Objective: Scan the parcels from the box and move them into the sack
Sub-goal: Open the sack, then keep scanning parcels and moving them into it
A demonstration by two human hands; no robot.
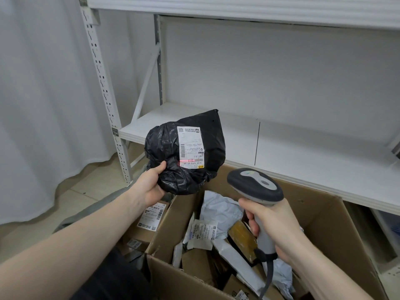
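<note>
Black poly-bag parcel (184, 151) was pinched low by your left hand (151, 185), right hand (273, 226) clenched round scanner (256, 187); crinkled label (190, 147) risked misread, the one-corner grip a drop.

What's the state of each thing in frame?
Black parcel: held up, label facing scanner, red beam on barcode.
Scanner: on, aimed at the parcel.
Box: open, parcels inside.
Left hand: grips the parcel's lower edge.
Right hand: grips the scanner handle.
</note>
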